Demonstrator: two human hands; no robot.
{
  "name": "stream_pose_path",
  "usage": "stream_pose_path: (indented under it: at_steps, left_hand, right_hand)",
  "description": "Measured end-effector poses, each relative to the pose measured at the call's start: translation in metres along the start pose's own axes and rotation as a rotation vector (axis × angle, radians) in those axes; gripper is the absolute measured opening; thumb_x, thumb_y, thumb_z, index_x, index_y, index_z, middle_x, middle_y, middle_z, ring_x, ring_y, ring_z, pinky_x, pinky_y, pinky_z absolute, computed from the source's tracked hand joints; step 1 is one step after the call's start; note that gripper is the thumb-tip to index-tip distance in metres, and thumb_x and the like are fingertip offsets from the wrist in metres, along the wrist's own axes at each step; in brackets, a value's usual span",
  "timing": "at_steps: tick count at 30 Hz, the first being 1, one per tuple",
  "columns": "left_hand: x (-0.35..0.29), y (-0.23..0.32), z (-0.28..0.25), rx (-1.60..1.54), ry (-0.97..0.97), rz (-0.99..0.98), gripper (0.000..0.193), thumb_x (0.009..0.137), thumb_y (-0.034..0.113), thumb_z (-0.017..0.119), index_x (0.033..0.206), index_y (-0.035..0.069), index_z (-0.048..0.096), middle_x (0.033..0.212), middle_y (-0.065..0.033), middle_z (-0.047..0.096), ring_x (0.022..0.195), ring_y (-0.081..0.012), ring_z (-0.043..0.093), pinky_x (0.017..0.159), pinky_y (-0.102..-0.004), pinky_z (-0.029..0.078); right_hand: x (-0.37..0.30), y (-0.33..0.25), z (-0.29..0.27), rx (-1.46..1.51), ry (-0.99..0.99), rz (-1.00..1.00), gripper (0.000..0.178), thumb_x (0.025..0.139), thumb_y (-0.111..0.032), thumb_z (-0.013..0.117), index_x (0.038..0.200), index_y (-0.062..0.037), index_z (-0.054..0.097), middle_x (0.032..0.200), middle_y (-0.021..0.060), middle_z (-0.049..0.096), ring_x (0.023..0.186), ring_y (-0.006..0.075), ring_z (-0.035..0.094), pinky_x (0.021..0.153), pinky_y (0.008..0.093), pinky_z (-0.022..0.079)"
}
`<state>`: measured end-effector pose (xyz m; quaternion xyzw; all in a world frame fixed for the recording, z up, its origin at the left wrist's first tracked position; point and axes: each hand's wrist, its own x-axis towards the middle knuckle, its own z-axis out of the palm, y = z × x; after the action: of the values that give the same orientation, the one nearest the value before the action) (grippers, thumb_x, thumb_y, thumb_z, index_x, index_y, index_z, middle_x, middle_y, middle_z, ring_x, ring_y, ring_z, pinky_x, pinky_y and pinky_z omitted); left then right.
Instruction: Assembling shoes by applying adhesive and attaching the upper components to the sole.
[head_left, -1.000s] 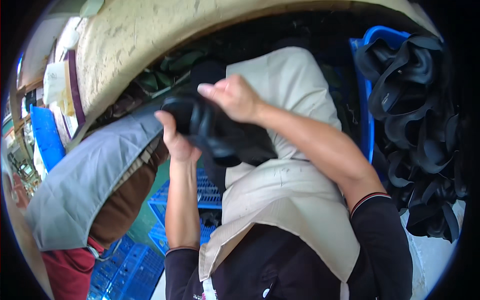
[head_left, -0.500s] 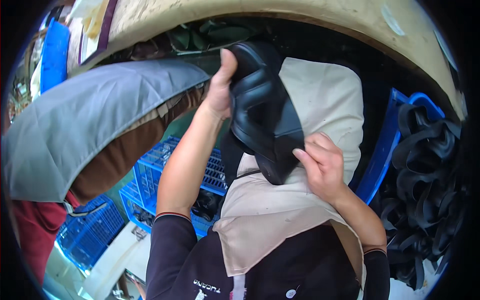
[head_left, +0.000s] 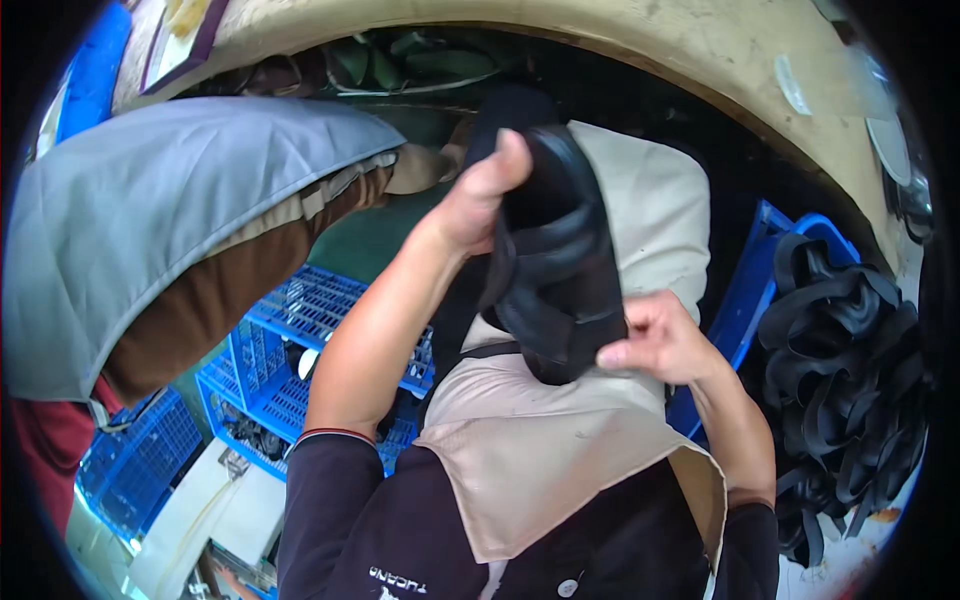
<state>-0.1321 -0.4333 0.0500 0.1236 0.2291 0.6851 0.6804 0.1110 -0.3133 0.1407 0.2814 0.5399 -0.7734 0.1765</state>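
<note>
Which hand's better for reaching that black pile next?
Likely the right hand: it's nearer the black pile. The left hand is farther away, holding the black sandal by its left side.

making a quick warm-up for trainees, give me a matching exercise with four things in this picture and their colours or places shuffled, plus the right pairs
Things:
1. left hand
2. right hand
3. apron
4. bin

Colours or places:
a. beige, beneath the shoe
b. at the shoe's lower right edge
c. blue, at the person's right
d. at the shoe's upper left side

Right pairs: 1-d, 2-b, 3-a, 4-c
</note>
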Motion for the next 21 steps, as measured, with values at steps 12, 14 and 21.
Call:
stream_pose_path:
  at_steps: [12, 14, 21]
  left_hand:
    - [-0.041, -0.026, -0.009, -0.173, 0.284, 0.130, 0.079, 0.090, 0.079, 0.050, 0.114, 0.006, 0.069, 0.103, -0.0126, 0.074, 0.087, -0.0196, 0.069, 0.085, -0.0378, 0.056]
    - [-0.046, -0.025, -0.007, -0.220, 0.371, 0.174, 0.076, 0.090, 0.077, 0.051, 0.114, 0.008, 0.069, 0.103, -0.0113, 0.074, 0.086, -0.0188, 0.069, 0.085, -0.0372, 0.056]
    - [-0.055, -0.031, -0.008, -0.155, 0.401, 0.227, 0.070, 0.091, 0.076, 0.052, 0.112, 0.011, 0.069, 0.098, -0.0054, 0.074, 0.082, -0.0132, 0.067, 0.081, -0.0321, 0.056]
  right_hand:
    - [0.049, 0.014, -0.025, -0.002, 0.101, -0.205, 0.043, 0.079, -0.017, 0.086, 0.057, -0.0042, 0.052, 0.054, -0.0015, 0.042, 0.051, 0.0109, 0.035, 0.051, 0.0275, 0.036]
    - [0.057, 0.012, -0.014, 0.091, 0.169, -0.264, 0.044, 0.082, -0.018, 0.084, 0.057, -0.0033, 0.052, 0.053, -0.0011, 0.041, 0.051, 0.0111, 0.035, 0.051, 0.0283, 0.036]
    - [0.092, 0.017, 0.013, -0.259, 0.454, -0.467, 0.050, 0.100, -0.020, 0.063, 0.057, 0.0019, 0.050, 0.051, 0.0007, 0.040, 0.048, 0.0128, 0.032, 0.047, 0.0307, 0.033]
